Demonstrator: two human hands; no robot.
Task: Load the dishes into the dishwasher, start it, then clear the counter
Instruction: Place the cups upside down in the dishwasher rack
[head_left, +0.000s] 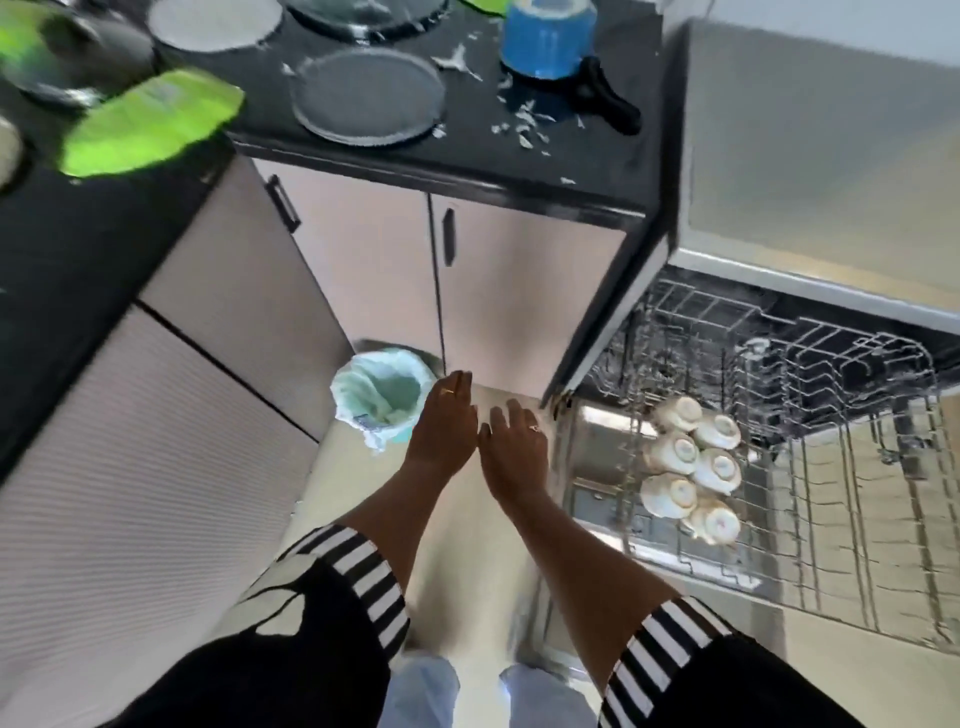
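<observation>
Writing: the blue mark on the bin bag (363, 422), left of the dishwasher (810, 156), was too blurry to read.
Cups: six round white cups (691, 462) sat upside down at the left edge of the dishwasher's rack (841, 499).
Rack: thin shiny wire, pulled out of the dishwasher.
Left hand: my left hand (441, 421) was flat, palm down, fingers straight, holding nothing, left of the dishwasher.
Right hand: my right hand (511, 441) was just beside it, fingers a bit spread, holding nothing, nearer the dishwasher.
Counter: the smooth black counter (571, 171) left of the dishwasher held a round grey plate (366, 98), a blue pot (545, 36) and white scraps.
</observation>
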